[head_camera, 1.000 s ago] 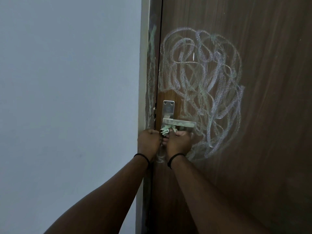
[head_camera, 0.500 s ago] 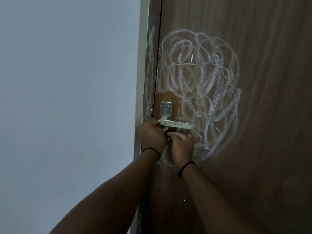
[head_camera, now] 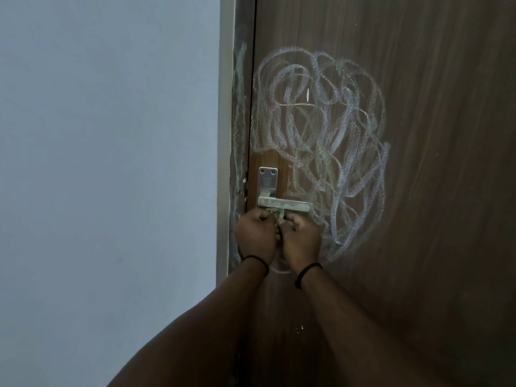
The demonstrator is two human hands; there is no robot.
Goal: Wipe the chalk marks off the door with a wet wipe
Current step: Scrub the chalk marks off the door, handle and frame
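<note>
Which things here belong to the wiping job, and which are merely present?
Job: wet wipe, held between left hand and right hand; chalk marks; door.
Merely present: door handle, wall, wristbands.

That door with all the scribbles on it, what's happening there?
A person is cleaning chalk off the door. Both hands, left hand and right hand, are bunched together just under the metal handle, pinching a crumpled wet wipe between them. The big chalk scribble above and right of the handle is mostly unwiped.
</note>
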